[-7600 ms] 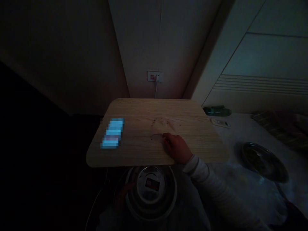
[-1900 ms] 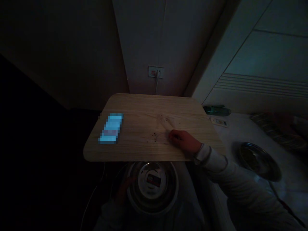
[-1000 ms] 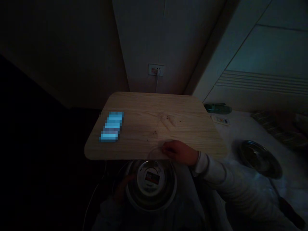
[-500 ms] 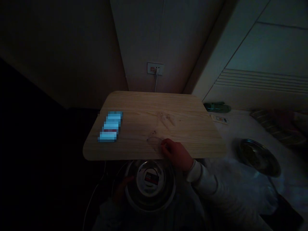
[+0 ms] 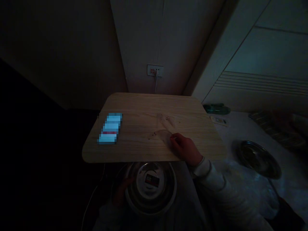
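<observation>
My right hand (image 5: 184,148) is just above the right half of a small wooden-topped table (image 5: 134,107), its fingers pinched on a thin, clear plastic piece (image 5: 164,135). Several small dark specks (image 5: 154,134) lie beside that piece. Further back on the tabletop rests another clear plastic piece (image 5: 166,120), with a few specks on it. Below the table's front edge is a shiny metal bowl (image 5: 150,207) with a dark label at its bottom. In deep shadow, my left hand (image 5: 122,192) grips the bowl's left rim, fingers reaching over it.
A lit phone (image 5: 110,128), blurred out, lies on the table's left side. At right, a white surface holds a green bottle (image 5: 218,109), a small card-like packet (image 5: 218,120), a metal dish (image 5: 261,159) and a clear plastic bag (image 5: 261,192). A plugged-in wall socket (image 5: 155,70) is behind.
My right hand has moved right and slightly back across the table, bringing the clear plastic piece with it. More dark specks show where it was. My left hand stays at the bowl.
</observation>
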A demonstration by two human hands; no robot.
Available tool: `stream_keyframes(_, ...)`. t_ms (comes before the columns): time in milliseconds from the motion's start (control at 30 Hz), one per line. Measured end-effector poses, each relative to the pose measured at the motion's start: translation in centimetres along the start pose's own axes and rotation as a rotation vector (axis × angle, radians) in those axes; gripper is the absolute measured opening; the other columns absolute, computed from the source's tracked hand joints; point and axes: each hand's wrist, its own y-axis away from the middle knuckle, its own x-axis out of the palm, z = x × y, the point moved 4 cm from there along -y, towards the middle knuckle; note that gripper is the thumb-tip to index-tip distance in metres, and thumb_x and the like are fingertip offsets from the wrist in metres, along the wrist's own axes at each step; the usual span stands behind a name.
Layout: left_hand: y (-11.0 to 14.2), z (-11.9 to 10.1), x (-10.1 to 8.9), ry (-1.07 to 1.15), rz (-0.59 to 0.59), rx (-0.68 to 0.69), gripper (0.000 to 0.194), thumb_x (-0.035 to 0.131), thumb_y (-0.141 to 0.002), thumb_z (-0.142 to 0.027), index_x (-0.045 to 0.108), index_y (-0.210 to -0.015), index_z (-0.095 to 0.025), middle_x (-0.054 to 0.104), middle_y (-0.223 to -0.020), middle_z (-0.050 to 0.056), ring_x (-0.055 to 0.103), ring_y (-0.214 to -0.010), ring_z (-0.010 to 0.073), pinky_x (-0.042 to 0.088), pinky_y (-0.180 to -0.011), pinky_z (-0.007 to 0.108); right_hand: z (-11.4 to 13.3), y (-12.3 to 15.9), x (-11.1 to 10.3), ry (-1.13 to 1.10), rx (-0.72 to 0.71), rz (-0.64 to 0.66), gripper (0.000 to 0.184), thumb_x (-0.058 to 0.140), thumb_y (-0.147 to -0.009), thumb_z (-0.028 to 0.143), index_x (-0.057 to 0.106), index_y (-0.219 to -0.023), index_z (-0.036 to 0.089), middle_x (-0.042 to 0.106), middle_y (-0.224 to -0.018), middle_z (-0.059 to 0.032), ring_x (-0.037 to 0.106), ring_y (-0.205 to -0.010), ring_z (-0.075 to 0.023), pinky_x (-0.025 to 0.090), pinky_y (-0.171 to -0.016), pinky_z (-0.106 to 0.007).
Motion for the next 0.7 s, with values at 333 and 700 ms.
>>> stream_keyframes(333, -0.4, 0.7, -0.9, 0.005, -0.003, 0.078, 0.012, 0.064, -0.045, -0.033, 0.069, -0.054, -0.028, 0.074, -0.076, 0.002, 0.059, -0.094, 0.0327, 0.037, -0.094, 0.042, 0.9, -0.9, 0.4, -0.005, -0.076, 0.09, 0.025, 0.038, -0.084, 0.029, 0.056, -0.093, 0.016, 0.062, -0.066, -0.0032, 0.054, -0.057, -0.013, 0.034, -0.055, -0.023)
stream_keyframes(700, 0.6, -0.7, 0.2, 0.041, -0.013, 0.028, 0.008, 0.062, -0.047, -0.031, 0.069, -0.051, -0.028, 0.074, -0.072, 0.001, 0.062, -0.089, 0.0311, 0.042, -0.088, 0.041, 1.4, -0.3, 0.3, -0.005, -0.091, 0.146, 0.027, 0.035, -0.085, 0.03, 0.056, -0.095, 0.016, 0.06, -0.064, -0.0027, 0.051, -0.055, -0.0124, 0.033, -0.053, -0.023)
